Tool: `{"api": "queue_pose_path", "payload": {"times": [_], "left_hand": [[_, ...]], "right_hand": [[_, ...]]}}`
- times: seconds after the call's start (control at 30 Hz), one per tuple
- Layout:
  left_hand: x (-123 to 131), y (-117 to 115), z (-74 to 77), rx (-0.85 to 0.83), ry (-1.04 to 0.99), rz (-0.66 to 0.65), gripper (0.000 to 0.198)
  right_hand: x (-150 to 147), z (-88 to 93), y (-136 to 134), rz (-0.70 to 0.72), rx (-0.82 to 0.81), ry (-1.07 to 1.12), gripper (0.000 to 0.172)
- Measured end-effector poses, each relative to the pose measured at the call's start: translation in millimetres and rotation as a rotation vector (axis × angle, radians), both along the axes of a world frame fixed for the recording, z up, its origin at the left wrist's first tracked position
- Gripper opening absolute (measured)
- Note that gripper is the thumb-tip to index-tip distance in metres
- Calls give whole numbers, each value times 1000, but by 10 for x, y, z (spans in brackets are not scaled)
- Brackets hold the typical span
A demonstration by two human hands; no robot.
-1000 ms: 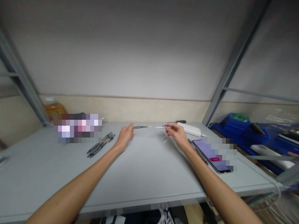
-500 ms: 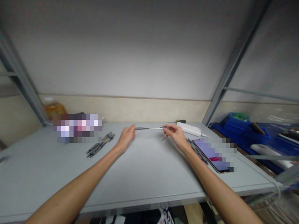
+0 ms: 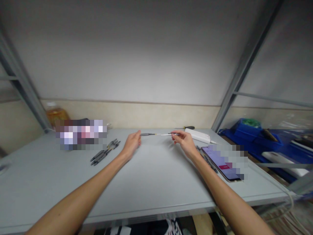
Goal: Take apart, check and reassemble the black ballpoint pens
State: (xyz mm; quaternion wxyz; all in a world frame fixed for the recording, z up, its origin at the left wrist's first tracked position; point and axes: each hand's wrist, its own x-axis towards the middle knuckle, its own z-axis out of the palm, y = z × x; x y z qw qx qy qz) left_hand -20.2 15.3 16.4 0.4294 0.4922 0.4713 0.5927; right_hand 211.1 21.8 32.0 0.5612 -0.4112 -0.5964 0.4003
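Note:
My left hand [image 3: 132, 143] is closed on a grey pen barrel [image 3: 147, 134], whose light yellowish end points right. In a pinch, my right hand [image 3: 183, 140] holds a thin whitish pen refill [image 3: 166, 134] in line with the barrel. Only a tiny gap shows between barrel end and refill tip. Both hands are above the grey table [image 3: 146, 182]. Several grey pens [image 3: 105, 152] lie left of my left hand. More dark pens [image 3: 207, 160] lie beside my right forearm, partly hidden by it.
A phone [image 3: 221, 163] lies right of my right forearm. Behind my right hand are a white power strip [image 3: 197, 135] with a cable and a screwdriver [image 3: 189, 127]. A bottle [image 3: 57, 114] stands back left, beside blurred items. Blue bins [image 3: 246, 129] sit beyond the right frame.
My left hand has shifted slightly left with the pen barrel, and a small gap now shows between it and the refill. My right hand is nearly still.

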Motion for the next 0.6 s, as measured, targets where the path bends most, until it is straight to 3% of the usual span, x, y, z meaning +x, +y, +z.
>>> {"api": "queue_pose_path", "payload": {"times": [0.6], "left_hand": [[21, -31, 27, -8, -23, 0, 39]], "right_hand": [[-19, 15, -37, 18, 13, 6, 32]]}}
